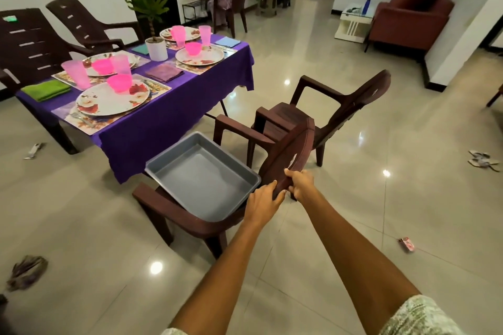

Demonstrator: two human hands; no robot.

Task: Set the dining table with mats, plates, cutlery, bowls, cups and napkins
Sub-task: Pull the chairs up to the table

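Two bare forearms extend from the lower edge of the view. Left hand (262, 200) and right hand (300, 182): no rings, bracelets or watch visible on fingers or wrists. Well behind the right hand, near the elbow, a short pale-green sleeve of patterned, textured fabric (416, 317); a sliver of the same pale fabric (174, 331) shows behind the left forearm.

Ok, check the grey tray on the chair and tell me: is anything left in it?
No. The grey tray sits on the seat of the brown chair with only its bare bottom showing.
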